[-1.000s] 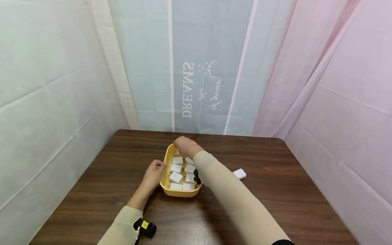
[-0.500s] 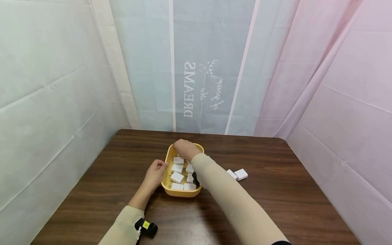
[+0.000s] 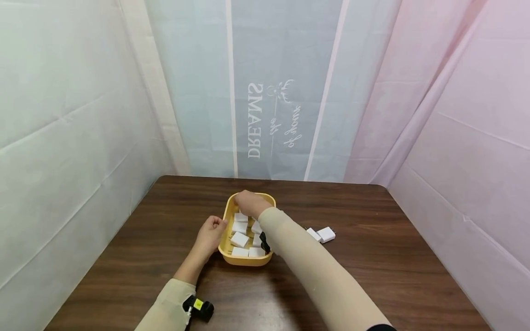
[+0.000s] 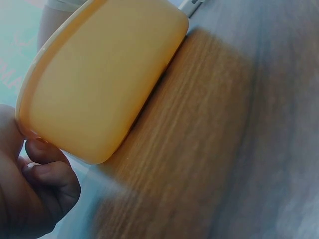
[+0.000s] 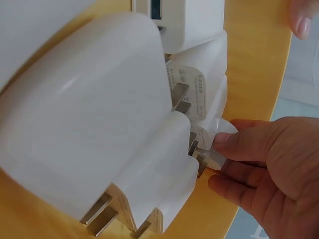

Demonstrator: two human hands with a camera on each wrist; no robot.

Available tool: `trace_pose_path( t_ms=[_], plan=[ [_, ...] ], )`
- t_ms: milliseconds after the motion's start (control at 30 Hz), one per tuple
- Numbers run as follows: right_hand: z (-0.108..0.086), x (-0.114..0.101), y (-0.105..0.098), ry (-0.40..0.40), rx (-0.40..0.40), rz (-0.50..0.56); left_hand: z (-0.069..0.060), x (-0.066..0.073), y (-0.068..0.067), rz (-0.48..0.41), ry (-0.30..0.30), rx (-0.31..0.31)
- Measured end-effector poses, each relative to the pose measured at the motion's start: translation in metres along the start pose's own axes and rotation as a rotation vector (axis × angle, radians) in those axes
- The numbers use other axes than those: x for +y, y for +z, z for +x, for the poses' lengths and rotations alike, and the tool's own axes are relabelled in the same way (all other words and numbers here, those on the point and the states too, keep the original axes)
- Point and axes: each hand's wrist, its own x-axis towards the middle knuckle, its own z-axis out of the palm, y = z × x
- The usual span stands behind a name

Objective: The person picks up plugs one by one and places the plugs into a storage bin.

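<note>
A yellow plastic basket [image 3: 246, 262] stands on the table with several white charger plugs [image 3: 239, 239] lying in two rough rows inside. My left hand [image 3: 209, 236] pinches its left rim between thumb and curled forefinger; the left wrist view shows the basket's outer wall [image 4: 104, 79] beside that hand [image 4: 37, 186]. My right hand [image 3: 251, 204] reaches into the basket's far end. Seen from the right wrist, that hand [image 5: 279, 167] pinches a white charger plug [image 5: 218, 158] at the end of a row, with metal prongs showing on the neighbouring plugs [image 5: 154, 174].
Two more white charger plugs [image 3: 326, 235] lie on the brown wooden table [image 3: 372, 257], right of the basket, partly behind the right sleeve [image 3: 319, 266]. Cloth sheets [image 3: 198, 92] hang behind the table and on both sides.
My right hand has come slightly nearer within the basket's far end. Its forearm has shifted a little, uncovering the second plug on the table. My left hand keeps its hold on the rim.
</note>
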Motion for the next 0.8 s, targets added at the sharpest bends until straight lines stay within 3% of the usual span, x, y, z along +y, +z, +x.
trace_pose_path(
  t_ms=[800],
  plan=[
    [0.0041,0.0072,-0.0030,0.055,0.054,0.019,0.0020,-0.0043,0.0014,-0.036,0.012,0.003]
  ],
)
